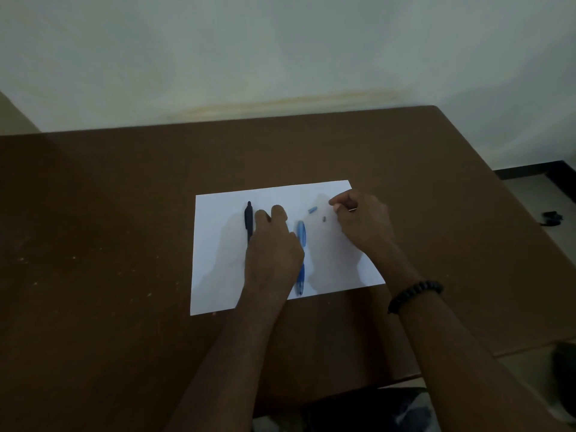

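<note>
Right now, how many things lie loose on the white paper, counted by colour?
Black: 1, the black pen
Blue: 2, the blue pen and a small blue piece
Dark: 1, a small dark piece
Total: 4

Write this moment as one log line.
left hand at black pen, grip unclear | right hand pinches thin piece | blue pen on paper

A plain pale plaster wall [280,42] fills the upper half, greenish in the dim, flat light. A faint yellowish stain band [280,106] runs along it just above the far edge of the broad brown wooden bench [93,244], whose top is scuffed with small pale specks on the left. To the right lies a pale tiled floor [526,194], edged by dark skirting [530,169].
</note>
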